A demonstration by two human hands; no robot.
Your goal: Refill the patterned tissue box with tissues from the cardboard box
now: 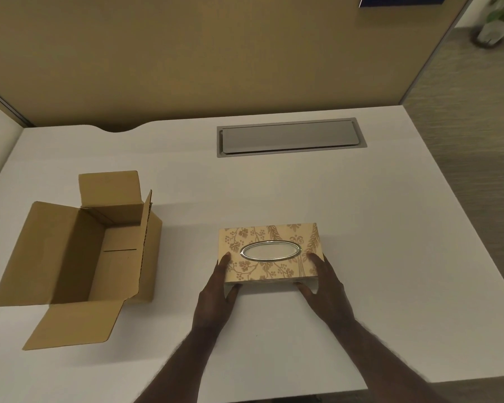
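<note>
Tissue box (269,251) showing tan with darker brown floral and leaf print, silver oval ring (270,250) around its slot. Cardboard box (79,251) showing plain brown. Counter (361,228) looking white, its hatch (290,136) grey. Partition (186,53) showing olive-tan.

No legible text; blue sign (402,0) cropped.

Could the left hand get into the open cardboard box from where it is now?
Probably yes. The left hand grips the patterned tissue box, so must let go first; the cardboard box lies open-topped to its left, with only bare table between.
</note>
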